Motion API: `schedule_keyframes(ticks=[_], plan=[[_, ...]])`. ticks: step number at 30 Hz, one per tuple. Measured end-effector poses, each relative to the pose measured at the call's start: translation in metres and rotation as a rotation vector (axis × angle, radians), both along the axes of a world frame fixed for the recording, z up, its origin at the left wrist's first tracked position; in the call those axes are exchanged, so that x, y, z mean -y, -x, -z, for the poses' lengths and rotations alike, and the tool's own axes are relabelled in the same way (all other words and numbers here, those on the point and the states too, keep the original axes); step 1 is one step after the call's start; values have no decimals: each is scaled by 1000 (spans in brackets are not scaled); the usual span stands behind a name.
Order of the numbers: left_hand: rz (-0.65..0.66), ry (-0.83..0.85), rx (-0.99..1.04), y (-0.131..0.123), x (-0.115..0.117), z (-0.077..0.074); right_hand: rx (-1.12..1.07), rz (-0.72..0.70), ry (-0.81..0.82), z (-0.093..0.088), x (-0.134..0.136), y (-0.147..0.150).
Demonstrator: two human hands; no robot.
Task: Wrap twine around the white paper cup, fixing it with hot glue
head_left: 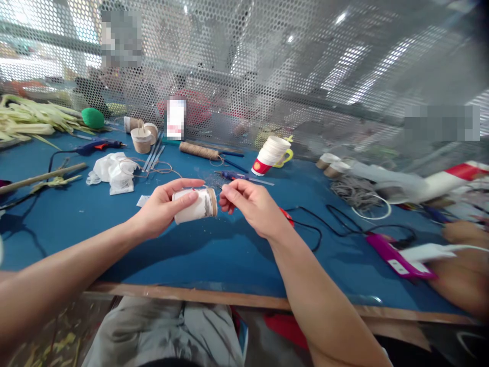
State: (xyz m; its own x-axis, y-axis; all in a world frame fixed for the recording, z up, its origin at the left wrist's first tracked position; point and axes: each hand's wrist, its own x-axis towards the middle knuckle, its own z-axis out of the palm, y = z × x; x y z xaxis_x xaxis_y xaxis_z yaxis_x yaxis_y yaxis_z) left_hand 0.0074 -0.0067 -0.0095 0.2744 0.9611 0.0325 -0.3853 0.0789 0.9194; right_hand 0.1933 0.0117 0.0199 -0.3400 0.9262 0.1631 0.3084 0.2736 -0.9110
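A white paper cup [187,209] lies sideways in my left hand [160,206], whose fingers and thumb are wrapped round it. Brown twine circles the cup's right end, beside a grey mark on its wall. Close to that end, my right hand [250,201] is pinched closed; a thin dark strand may be at its fingertips, too small to make out. Just behind my right hand a blue glue gun [231,176] rests on the blue table [183,262]. Farther back lie a roll of brown twine [198,150] and a stack of paper cups [269,155].
Left: a white crumpled bag [113,171], another glue gun [97,147], a twine-wrapped cup [141,141], glue sticks [155,155] and pale husks [38,117]. Right: grey cord [353,196], a purple power strip [397,260] with cables, another person's arm [462,275]. A perforated screen [229,76] stands behind.
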Motion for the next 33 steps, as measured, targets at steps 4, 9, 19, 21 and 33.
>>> schedule_keyframes(ticks=[4, 9, 19, 21, 33], plan=[[-45, -40, -37, 0, -2, 2, 32, -110, 21, -1, 4, 3], [-52, -50, -69, 1, -2, 3, 87, -114, -18, 3, 4, 4], [-51, -11, -76, -1, 0, 1, 185, -69, -87, 1, 9, 7], [-48, -3, -67, -1, 0, 1, 182, -73, -97, 1, 9, 7], [-45, -16, -45, -1, -2, 2, 89, -135, -25, 1, 5, 3]])
